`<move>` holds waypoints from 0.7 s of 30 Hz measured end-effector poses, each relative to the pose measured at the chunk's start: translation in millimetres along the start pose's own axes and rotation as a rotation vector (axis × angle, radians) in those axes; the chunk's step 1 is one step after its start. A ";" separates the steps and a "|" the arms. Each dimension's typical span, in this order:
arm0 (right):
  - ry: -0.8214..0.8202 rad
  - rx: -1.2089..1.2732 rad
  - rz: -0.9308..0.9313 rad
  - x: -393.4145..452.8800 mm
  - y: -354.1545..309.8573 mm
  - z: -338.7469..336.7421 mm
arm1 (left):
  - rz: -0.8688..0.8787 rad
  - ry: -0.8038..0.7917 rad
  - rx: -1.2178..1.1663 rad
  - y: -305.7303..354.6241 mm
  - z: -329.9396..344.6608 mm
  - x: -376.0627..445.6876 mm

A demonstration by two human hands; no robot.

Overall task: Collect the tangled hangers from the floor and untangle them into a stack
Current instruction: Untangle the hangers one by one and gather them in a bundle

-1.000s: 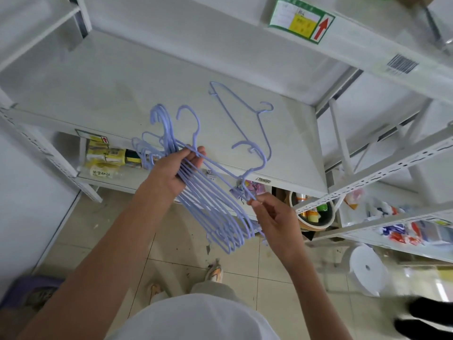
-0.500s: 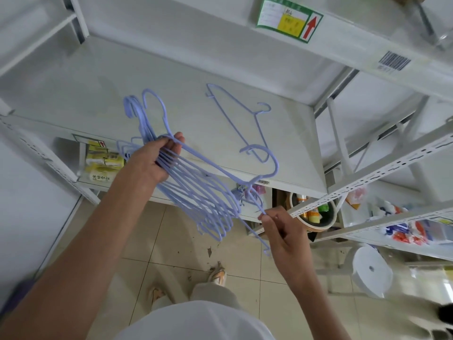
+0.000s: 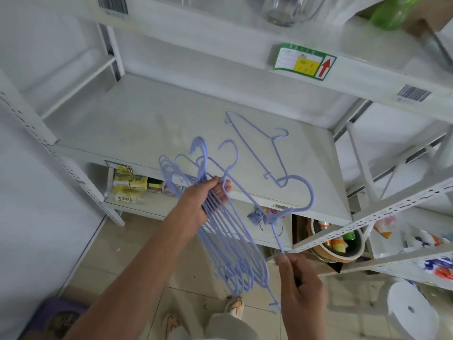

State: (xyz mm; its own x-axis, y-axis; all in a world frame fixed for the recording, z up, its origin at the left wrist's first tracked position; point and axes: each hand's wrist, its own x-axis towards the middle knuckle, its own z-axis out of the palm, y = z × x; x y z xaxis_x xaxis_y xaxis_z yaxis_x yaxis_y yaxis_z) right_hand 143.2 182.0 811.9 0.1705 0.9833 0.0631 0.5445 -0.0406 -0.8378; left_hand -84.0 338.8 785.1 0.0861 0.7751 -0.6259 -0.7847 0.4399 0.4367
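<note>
Hangers [image 3: 235, 246] bunched in left hand [image 3: 208, 200]; right hand [image 3: 300, 285] pinches one.

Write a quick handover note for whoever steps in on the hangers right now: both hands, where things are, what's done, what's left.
Left hand: grips the bundle of purple hangers at the necks, held above the floor in front of the shelf.
Right hand: pinches the arm of one hanger, partly drawn out to the right, its other arm still at the left hand's grip.
Done: the hangers in view are off the floor; one lone hanger lies flat on the shelf.
Left: free the pulled hanger, probably set it with the lone one, then separate the rest of the bundle one by one.
</note>
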 end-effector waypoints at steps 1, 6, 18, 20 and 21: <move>-0.016 -0.013 -0.026 4.2 -3.9 -2.0 | 0.004 -0.010 0.015 -7.2 1.6 -0.1; -0.007 -0.135 -0.086 35.5 -18.0 -20.1 | 0.000 -0.050 0.071 -36.9 3.8 -1.0; -0.036 -0.029 0.014 22.6 20.5 -46.9 | -0.044 -0.025 -0.182 -14.1 35.8 -9.2; 0.085 -0.156 -0.040 21.4 28.4 -49.3 | -0.073 -0.014 -0.206 -7.1 35.0 -13.1; 0.146 -0.249 -0.109 23.5 28.3 -50.8 | -0.082 -0.010 -0.212 -4.4 36.0 -14.1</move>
State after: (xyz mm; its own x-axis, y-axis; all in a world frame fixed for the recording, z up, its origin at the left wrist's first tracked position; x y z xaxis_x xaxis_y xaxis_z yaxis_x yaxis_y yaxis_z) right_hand 204.3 194.9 817.2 0.2064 0.9492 0.2377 0.7474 0.0038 -0.6644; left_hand -59.7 342.3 815.3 0.1604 0.7457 -0.6467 -0.8860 0.3976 0.2387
